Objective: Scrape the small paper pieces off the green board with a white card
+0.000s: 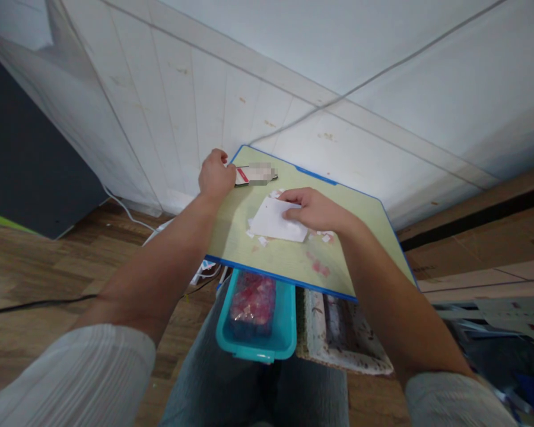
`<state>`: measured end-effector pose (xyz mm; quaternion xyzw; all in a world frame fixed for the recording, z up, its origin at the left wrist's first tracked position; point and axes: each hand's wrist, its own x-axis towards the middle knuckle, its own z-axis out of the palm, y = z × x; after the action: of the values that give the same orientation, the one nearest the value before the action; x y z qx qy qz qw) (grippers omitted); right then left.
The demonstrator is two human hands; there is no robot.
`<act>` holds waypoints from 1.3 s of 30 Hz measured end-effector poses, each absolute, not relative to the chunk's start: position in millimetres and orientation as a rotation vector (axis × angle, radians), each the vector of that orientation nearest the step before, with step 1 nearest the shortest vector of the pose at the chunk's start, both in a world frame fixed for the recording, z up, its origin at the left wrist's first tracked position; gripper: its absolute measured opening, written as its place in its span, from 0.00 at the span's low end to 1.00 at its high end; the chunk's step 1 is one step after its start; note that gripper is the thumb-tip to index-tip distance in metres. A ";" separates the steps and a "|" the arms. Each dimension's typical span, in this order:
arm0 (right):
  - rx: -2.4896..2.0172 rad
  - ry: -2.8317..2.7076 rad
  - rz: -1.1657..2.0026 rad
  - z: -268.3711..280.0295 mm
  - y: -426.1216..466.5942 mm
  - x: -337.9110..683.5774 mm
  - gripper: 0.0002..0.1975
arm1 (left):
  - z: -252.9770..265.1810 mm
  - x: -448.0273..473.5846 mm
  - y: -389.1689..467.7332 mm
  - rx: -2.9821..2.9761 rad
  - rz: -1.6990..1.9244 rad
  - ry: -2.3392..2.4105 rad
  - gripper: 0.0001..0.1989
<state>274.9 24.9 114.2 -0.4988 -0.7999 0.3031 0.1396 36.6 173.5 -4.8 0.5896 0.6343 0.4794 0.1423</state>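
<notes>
A pale yellow-green tabletop (365, 219) with blue edging stands in front of me. My right hand (315, 209) grips a white piece of paper (273, 220), its thumb lying on top. Small white paper bits (262, 241) are scattered around that sheet. Farther back, my left hand (217, 173) has curled fingers at the left end of a flat white item with a red stripe (242, 175) and a dark edge. Part of this item is blurred out. Pinkish marks (319, 265) show on the tabletop near its front edge.
Below the front edge is a turquoise basket (257, 349) holding a clear-wrapped pink-red bundle (253, 301). Beside it sits a fabric-lined basket (315, 332). A white panelled wall (244, 112) rises behind the table. Cardboard boxes (480, 243) stand at right.
</notes>
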 end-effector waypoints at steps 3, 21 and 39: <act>-1.472 -2.288 0.990 121.6 28.5 284.7 0.15 | -6.8 36.2 174.8 1.709 1.369 1.836 0.15; -1.626 -2.315 0.314 113.5 46.6 286.2 0.16 | -7.6 36.6 175.5 1.713 1.361 1.838 0.14; -2.072 -2.241 0.318 130.1 48.5 314.2 0.19 | -7.5 36.7 174.8 1.734 1.370 1.861 0.13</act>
<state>314.2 48.5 130.1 -0.6748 -0.7298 0.1035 0.0363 36.7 174.8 -7.5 0.5953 0.6392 0.4703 0.1261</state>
